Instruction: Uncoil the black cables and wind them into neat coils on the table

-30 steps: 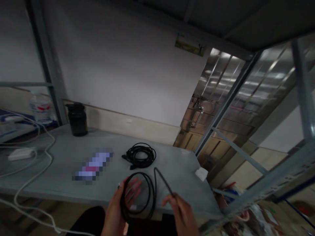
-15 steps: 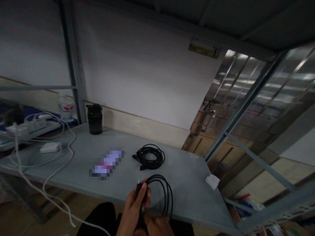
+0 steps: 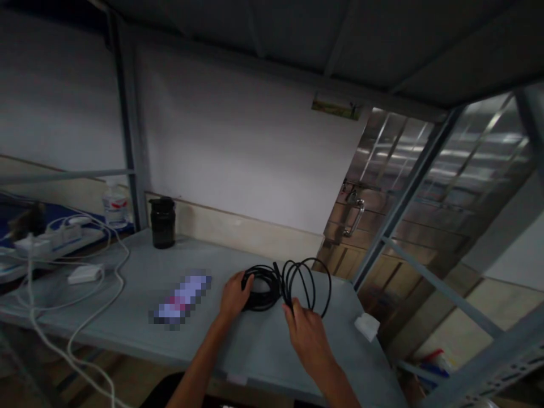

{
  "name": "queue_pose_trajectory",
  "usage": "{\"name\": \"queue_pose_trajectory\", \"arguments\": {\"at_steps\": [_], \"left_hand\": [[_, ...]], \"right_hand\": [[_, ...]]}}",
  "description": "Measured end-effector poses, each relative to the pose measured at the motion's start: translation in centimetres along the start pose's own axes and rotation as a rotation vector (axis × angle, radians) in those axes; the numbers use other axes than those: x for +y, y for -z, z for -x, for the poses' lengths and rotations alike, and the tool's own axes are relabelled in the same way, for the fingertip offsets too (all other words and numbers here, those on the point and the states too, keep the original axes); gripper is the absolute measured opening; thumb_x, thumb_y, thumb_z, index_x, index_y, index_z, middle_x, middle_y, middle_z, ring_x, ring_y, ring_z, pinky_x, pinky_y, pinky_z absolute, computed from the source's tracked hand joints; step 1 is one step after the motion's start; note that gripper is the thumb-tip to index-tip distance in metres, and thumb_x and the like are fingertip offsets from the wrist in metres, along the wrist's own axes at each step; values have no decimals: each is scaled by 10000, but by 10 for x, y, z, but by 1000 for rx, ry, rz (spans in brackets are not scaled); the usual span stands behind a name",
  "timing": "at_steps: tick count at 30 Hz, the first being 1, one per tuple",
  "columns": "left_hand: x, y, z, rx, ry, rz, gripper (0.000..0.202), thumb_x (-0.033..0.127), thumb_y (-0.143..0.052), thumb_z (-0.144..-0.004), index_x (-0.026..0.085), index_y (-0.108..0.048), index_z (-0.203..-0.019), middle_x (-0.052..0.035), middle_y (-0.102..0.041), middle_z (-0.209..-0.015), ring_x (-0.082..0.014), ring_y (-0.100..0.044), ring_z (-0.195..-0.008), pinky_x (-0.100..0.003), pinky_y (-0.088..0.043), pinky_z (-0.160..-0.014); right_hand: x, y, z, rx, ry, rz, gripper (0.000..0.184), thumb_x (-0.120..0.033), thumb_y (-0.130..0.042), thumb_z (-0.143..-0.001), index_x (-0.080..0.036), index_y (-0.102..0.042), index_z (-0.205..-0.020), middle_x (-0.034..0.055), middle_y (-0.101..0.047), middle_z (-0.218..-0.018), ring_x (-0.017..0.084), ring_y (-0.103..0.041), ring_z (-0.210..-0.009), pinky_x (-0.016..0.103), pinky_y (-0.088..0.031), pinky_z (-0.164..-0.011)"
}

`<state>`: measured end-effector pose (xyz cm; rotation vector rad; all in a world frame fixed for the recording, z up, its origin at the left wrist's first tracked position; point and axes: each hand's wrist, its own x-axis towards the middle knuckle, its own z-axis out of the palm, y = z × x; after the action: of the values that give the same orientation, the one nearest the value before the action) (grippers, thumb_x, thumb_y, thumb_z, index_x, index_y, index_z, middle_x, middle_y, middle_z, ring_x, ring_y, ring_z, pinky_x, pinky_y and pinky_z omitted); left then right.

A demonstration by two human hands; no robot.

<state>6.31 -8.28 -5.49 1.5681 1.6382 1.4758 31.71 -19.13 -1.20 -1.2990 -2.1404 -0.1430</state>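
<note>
A coiled black cable (image 3: 273,288) lies on the grey desk, its rings stacked in a rough circle. My left hand (image 3: 234,294) is at the coil's left side, fingers and thumb closed on its strands. Just to the right, my right hand (image 3: 306,327) grips a second black cable (image 3: 287,283) gathered in wide, loose loops. These loops stand up above the hand and fan out to the right. A stiff black end points upward between the two cables, close against the coil.
Left of my hands lies a phone (image 3: 182,300) with a blurred screen. A dark bottle (image 3: 163,222) stands by the wall. White cords, a white adapter (image 3: 85,274) and a power strip (image 3: 63,241) occupy the left side. Crumpled white paper (image 3: 367,326) sits near the right edge.
Both hands have moved forward from the desk's front edge. The left has let go of the looped cable and taken hold of the coil; the right has brought the looped cable beside it.
</note>
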Motion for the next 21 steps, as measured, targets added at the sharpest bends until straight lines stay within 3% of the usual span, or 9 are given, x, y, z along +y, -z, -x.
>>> {"name": "queue_pose_trajectory", "arguments": {"at_steps": [3, 6, 9, 13, 17, 21], "left_hand": [[0, -7, 15, -122, -73, 46, 623, 686, -596, -993, 177, -804, -1288, -200, -796, -1433, -375, -703, -1406, -493, -421, -1314], [3, -6, 21, -199, -91, 97, 613, 693, -521, -1046, 201, -819, -1257, -169, -838, -1343, -346, -758, -1309, -459, -493, -1242], [6, 0, 20, -190, -59, 125, 642, 730, -462, -1069, 209, -823, -1171, -175, -858, -1202, -353, -788, -1179, -474, -538, -1167], [8, 5, 18, -154, -29, 147, 604, 722, -469, -1073, 225, -811, -1086, -168, -853, -1117, -348, -789, -1093, -476, -564, -1111], [7, 4, 18, -138, 3, 180, 626, 740, -554, -1036, 216, -768, -1302, -170, -828, -1314, -361, -755, -1298, -479, -522, -1202], [11, -1, 11, -194, 87, 186, 843, 881, -690, -872, 185, -739, -1346, -178, -835, -1255, -390, -785, -1237, -493, -570, -1135]], "right_hand": [[15, -11, -31, -53, 49, 133, 517, -450, -333, -1268, -139, -728, -1385, 185, -824, -1043, 284, -826, -956, 355, -631, -862], [17, -40, -50, -86, 109, 114, 348, -365, -471, -1241, -166, -757, -1256, 179, -808, -1169, 308, -801, -1109, 418, -639, -990], [17, -71, -49, -133, 184, 98, 247, -334, -579, -1198, -168, -761, -1177, 167, -796, -1216, 332, -796, -1136, 478, -642, -1030], [28, -96, -38, -132, 234, 64, 246, -306, -540, -1196, -162, -732, -1252, 181, -782, -1294, 353, -784, -1196, 525, -637, -1051], [49, -103, -33, -110, 276, 1, 279, -412, -580, -1185, -187, -724, -1266, 163, -786, -1302, 350, -783, -1193, 514, -625, -1067], [60, -105, -34, -74, 276, -87, 394, -577, -706, -1108, -232, -721, -1297, 112, -813, -1288, 312, -797, -1137, 449, -610, -1074]]}}
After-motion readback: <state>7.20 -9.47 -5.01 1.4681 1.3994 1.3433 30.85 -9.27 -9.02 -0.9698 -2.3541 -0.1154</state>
